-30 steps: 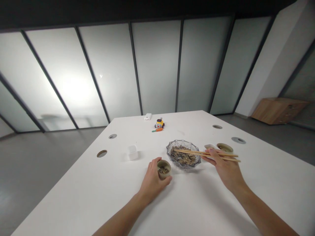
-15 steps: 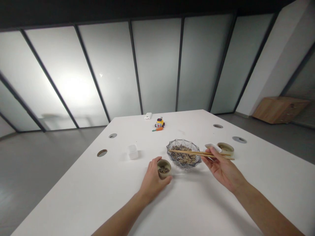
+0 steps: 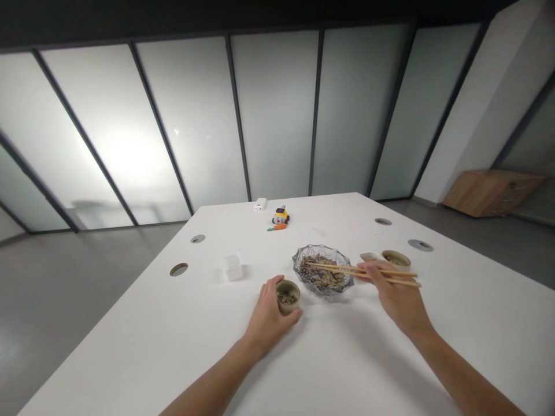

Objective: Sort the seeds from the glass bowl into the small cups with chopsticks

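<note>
My left hand [image 3: 271, 315] is wrapped round a small beige cup [image 3: 289, 310] that stands on the white table, with some seeds inside it. Right of the cup sits a scalloped clear glass bowl [image 3: 299, 275] holding many striped seeds [image 3: 327, 280], which look like sunflower seeds. A pair of wooden chopsticks [image 3: 336, 268] is gripped in my right hand [image 3: 392, 292], and their tips reach over the seeds in the bowl. Whether the tips pinch a seed is too small to tell.
Behind my right hand stand a second beige cup [image 3: 396, 260] and a small white dish [image 3: 369, 256], partly hidden. A translucent square container [image 3: 233, 268] is at the left. Farther back lie a toy vehicle [image 3: 281, 216], a toy carrot [image 3: 277, 227] and a white box-shaped device [image 3: 260, 204]. The table [image 3: 173, 341] has several round holes.
My right hand has turned and lowered slightly, and the chopstick tips have shifted a little right within the bowl. My left hand stays on the cup.
</note>
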### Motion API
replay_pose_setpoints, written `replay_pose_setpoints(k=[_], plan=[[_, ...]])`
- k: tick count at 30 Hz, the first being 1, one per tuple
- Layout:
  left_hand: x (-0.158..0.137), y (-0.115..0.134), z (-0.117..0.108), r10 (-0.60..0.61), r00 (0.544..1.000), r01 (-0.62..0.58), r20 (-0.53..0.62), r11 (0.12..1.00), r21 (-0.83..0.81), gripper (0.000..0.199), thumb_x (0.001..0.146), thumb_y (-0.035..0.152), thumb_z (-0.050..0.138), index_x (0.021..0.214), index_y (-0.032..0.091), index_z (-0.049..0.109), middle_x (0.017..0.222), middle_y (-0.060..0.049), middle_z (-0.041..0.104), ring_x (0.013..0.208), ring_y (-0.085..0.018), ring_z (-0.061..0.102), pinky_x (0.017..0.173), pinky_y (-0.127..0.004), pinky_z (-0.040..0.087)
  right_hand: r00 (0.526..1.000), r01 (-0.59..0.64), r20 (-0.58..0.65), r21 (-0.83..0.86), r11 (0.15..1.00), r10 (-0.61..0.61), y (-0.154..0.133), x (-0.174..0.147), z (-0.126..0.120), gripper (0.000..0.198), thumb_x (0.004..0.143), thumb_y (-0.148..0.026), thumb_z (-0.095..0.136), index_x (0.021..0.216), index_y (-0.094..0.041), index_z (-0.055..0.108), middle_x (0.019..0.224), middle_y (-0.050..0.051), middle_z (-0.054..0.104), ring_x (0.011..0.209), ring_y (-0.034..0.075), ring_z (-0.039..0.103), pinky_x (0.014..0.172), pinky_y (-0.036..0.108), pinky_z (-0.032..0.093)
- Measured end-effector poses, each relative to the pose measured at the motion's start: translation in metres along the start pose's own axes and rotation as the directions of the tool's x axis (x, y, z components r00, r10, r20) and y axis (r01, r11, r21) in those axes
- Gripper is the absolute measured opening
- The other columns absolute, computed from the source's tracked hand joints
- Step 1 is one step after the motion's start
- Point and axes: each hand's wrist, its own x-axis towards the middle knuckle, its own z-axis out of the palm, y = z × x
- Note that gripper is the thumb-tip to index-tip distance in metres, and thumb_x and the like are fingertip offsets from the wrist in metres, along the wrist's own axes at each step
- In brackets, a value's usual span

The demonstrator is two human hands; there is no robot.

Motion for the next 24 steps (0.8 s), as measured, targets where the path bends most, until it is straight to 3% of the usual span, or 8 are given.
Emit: replay_pose_setpoints(k=[3, 5, 9, 13, 16, 19, 21, 24], plan=[[0.000, -0.001, 0.001, 0.004, 1.000, -0.004, -0.006, 1.000, -0.010, 0.075, 0.075, 0.026, 0.082, 0.143, 0.020, 0.052, 0.144, -0.015, 0.062, 0.138, -0.033, 0.058, 0.121, -0.052, 0.043, 0.978, 0.200, 0.108, -0.205, 0.958, -0.181, 0.003, -0.005, 0.002, 0.043, 0.091, -0.068, 0.073, 0.085, -0.027, 0.084, 0.092, 0.008, 0.083, 0.087, 0.027, 0.079, 0.079, 0.041, 0.067], [0.000, -0.001, 0.001, 0.005, 1.000, -0.005, -0.003, 1.000, -0.008, 0.075, 0.075, 0.026, 0.082, 0.144, 0.020, 0.052, 0.145, -0.015, 0.062, 0.138, -0.033, 0.058, 0.121, -0.052, 0.043, 0.948, 0.299, 0.186, -0.241, 0.924, -0.258, 0.002, -0.009, 0.005, 0.037, 0.096, -0.061, 0.070, 0.088, -0.028, 0.084, 0.093, 0.007, 0.083, 0.086, 0.026, 0.079, 0.077, 0.038, 0.066], [0.000, -0.001, 0.000, 0.012, 1.000, -0.012, -0.006, 1.000, -0.004, 0.075, 0.075, 0.025, 0.082, 0.143, 0.021, 0.052, 0.145, -0.016, 0.062, 0.138, -0.034, 0.058, 0.121, -0.052, 0.044, 0.910, 0.391, 0.242, -0.235, 0.890, -0.336, 0.000, -0.014, 0.008, 0.027, 0.100, -0.050, 0.070, 0.092, -0.028, 0.084, 0.092, 0.005, 0.082, 0.084, 0.024, 0.078, 0.077, 0.036, 0.065], [0.000, -0.001, 0.000, 0.019, 1.000, -0.019, -0.016, 1.000, 0.002, 0.074, 0.075, 0.025, 0.082, 0.143, 0.021, 0.053, 0.144, -0.015, 0.063, 0.137, -0.033, 0.059, 0.120, -0.052, 0.045, 0.909, 0.406, 0.210, -0.260, 0.876, -0.359, -0.001, -0.013, 0.005, 0.031, 0.101, -0.051, 0.067, 0.090, -0.027, 0.084, 0.092, 0.006, 0.082, 0.084, 0.024, 0.078, 0.077, 0.037, 0.065], [0.000, 0.000, 0.001, 0.016, 1.000, -0.016, -0.012, 1.000, 0.007, 0.074, 0.075, 0.025, 0.082, 0.143, 0.021, 0.052, 0.143, -0.014, 0.063, 0.137, -0.033, 0.058, 0.120, -0.051, 0.044, 0.946, 0.317, 0.153, -0.249, 0.915, -0.286, -0.002, -0.011, 0.004, 0.039, 0.098, -0.060, 0.068, 0.087, -0.027, 0.084, 0.093, 0.008, 0.083, 0.087, 0.026, 0.079, 0.080, 0.040, 0.067], [0.000, 0.000, 0.000, 0.016, 1.000, -0.016, -0.008, 1.000, 0.007, 0.074, 0.075, 0.025, 0.081, 0.143, 0.021, 0.052, 0.144, -0.015, 0.062, 0.138, -0.033, 0.058, 0.121, -0.052, 0.044, 0.997, 0.048, 0.058, -0.014, 0.999, -0.047, -0.004, -0.008, 0.006, 0.041, 0.089, -0.065, 0.078, 0.085, -0.025, 0.084, 0.095, 0.008, 0.083, 0.085, 0.026, 0.080, 0.081, 0.044, 0.070], [0.000, 0.000, 0.000, 0.015, 1.000, -0.014, -0.007, 1.000, 0.008, 0.074, 0.075, 0.025, 0.081, 0.143, 0.021, 0.052, 0.144, -0.015, 0.062, 0.138, -0.033, 0.058, 0.121, -0.052, 0.044, 0.990, -0.138, 0.023, 0.252, 0.958, 0.136, -0.005, -0.006, 0.008, 0.036, 0.080, -0.062, 0.087, 0.083, -0.027, 0.082, 0.093, 0.005, 0.082, 0.084, 0.025, 0.081, 0.083, 0.044, 0.072], [-0.001, -0.002, 0.000, 0.020, 1.000, -0.020, -0.010, 1.000, 0.006, 0.074, 0.076, 0.024, 0.081, 0.143, 0.022, 0.052, 0.144, -0.014, 0.063, 0.136, -0.032, 0.059, 0.121, -0.052, 0.044, 0.965, -0.252, 0.045, 0.446, 0.859, 0.259, -0.005, -0.002, 0.009, 0.032, 0.076, -0.056, 0.093, 0.080, -0.028, 0.079, 0.091, 0.001, 0.081, 0.085, 0.022, 0.080, 0.084, 0.041, 0.073]])
